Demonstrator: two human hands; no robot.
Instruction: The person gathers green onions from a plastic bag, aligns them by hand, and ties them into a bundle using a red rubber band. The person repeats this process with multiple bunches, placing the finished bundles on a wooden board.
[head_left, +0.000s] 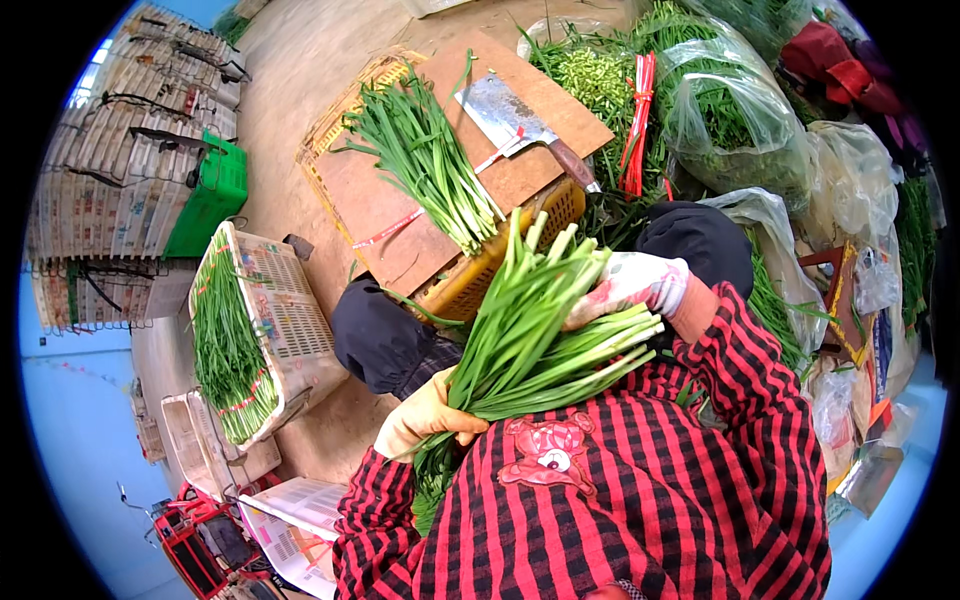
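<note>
A loose bunch of garlic chives (517, 322) lies across my lap and chest, pale stem ends up and to the right. My left hand (429, 415), in a tan glove, grips its leafy end. Around the stems is my right hand (630, 286), in a white and pink glove; its fingers are partly hidden between two parts of the bunch. Before me, a second pile of chives (435, 165) rests on a brown board (390, 259) over a yellow plastic crate (559, 210). A cleaver (510, 116) lies beside it. One red tie strip (388, 229) passes under the pile.
Left of my knee stands a white crate (289, 300) holding tied chives (232, 345). Stacked crates (127, 150) rise behind it. At right are red tie strips (639, 127), trimmings (592, 79) and a clear plastic bag of greens (739, 142). A red vehicle (195, 547) is lower left.
</note>
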